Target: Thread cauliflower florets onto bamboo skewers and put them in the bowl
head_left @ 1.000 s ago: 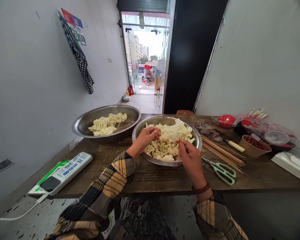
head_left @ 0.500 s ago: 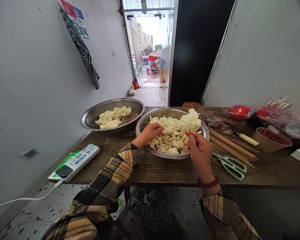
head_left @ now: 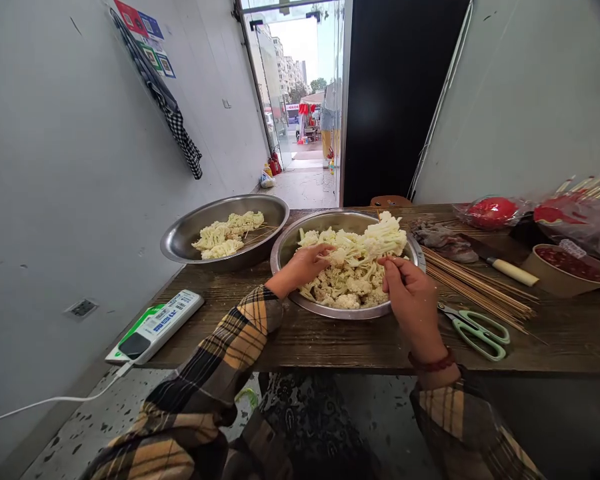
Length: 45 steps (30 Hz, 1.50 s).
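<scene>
My right hand (head_left: 411, 290) is closed in a pinch over the right side of a steel bowl (head_left: 280, 257). Its fingers grip the lower end of a skewer threaded with cauliflower (head_left: 384, 235); a thin stick tip pokes out above. Over the bowl's left side, my left hand (head_left: 307, 265) has its fingertips closed on a pale cauliflower floret (head_left: 338, 256), its thumb partly hidden. Loose cauliflower florets (head_left: 347, 287) fill the bowl beneath both hands. A wider steel basin (head_left: 180, 248) at the left holds finished-looking cauliflower skewers (head_left: 225, 235).
Right of the bowl lie bamboo skewers (head_left: 480, 290), green-handled scissors (head_left: 480, 331), a wooden-handled knife (head_left: 513, 271) and a paper tub of red sauce (head_left: 570, 270). A white power bank-like device (head_left: 165, 323) with a cable rests on the table's left end.
My left hand has moved slightly right, its fingers reaching further among the florets. The right hand still pinches the skewer. The view has shifted a little.
</scene>
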### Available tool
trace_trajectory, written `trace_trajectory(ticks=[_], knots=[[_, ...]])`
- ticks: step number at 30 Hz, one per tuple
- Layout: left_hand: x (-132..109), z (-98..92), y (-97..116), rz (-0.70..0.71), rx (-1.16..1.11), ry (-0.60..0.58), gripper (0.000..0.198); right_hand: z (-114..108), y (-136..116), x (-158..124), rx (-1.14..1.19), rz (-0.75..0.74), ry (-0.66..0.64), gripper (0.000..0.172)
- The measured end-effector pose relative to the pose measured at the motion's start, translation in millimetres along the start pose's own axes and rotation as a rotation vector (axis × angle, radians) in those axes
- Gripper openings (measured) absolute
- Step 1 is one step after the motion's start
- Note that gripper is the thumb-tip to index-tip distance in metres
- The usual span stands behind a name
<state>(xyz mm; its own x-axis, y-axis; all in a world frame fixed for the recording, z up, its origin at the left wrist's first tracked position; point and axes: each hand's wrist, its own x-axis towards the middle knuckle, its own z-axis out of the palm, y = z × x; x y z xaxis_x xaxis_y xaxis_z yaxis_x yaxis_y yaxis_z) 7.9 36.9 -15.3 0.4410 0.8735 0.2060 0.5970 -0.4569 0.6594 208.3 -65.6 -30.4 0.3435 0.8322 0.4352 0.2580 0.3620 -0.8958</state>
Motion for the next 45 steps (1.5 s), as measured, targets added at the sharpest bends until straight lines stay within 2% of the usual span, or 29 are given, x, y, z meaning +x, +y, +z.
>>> trace_trajectory(ticks=[3,6,11,14,16,19,22,25,29,34,39,45], knots=[[0.1,1.3,5.9,0.134,-0.059,-0.092,0.050,-0.3,0.7,-1.8,0.003,-0.001,-0.002,0.031],[0.2,3.3,10.9,0.208,-0.050,-0.167,0.042,-2.0,1.2,-3.2,0.013,0.000,0.005,0.031],[1.5,2.5,9.9,-0.043,0.053,-0.032,0.015,-4.5,4.1,-2.6,0.011,-0.008,0.005,0.032],[1.9,0.1,7.8,-0.086,0.084,-0.004,0.005,-5.3,3.2,-3.3,0.008,-0.007,-0.001,0.031],[2.3,-0.3,6.9,-0.076,0.091,-0.004,0.012,-6.0,1.6,-4.1,0.010,-0.006,-0.005,0.030],[3.9,1.2,5.7,-0.051,0.092,-0.020,0.044,-7.2,-0.3,-4.3,0.001,-0.013,-0.008,0.030],[5.5,3.1,3.9,-0.016,0.142,-0.100,0.069,-7.6,-0.2,-3.4,-0.002,-0.012,-0.011,0.030],[6.0,3.8,1.3,-0.035,0.159,-0.111,0.063,-7.5,0.9,-2.5,0.005,-0.015,-0.014,0.030],[5.1,3.8,0.0,-0.132,0.022,-0.002,0.039,-7.6,1.4,-2.0,0.001,-0.029,-0.012,0.030],[2.5,0.7,3.6,-0.245,-0.281,0.019,0.012,-7.8,0.8,-2.1,0.023,-0.027,-0.023,0.030],[-1.9,-7.9,2.0,-0.182,-0.553,0.081,0.027,-8.8,0.0,-2.6,0.014,-0.017,-0.053,0.032],[-6.0,-11.1,0.1,-0.246,-0.810,0.118,0.034,-11.4,-0.8,-3.0,-0.043,0.007,-0.112,0.034]])
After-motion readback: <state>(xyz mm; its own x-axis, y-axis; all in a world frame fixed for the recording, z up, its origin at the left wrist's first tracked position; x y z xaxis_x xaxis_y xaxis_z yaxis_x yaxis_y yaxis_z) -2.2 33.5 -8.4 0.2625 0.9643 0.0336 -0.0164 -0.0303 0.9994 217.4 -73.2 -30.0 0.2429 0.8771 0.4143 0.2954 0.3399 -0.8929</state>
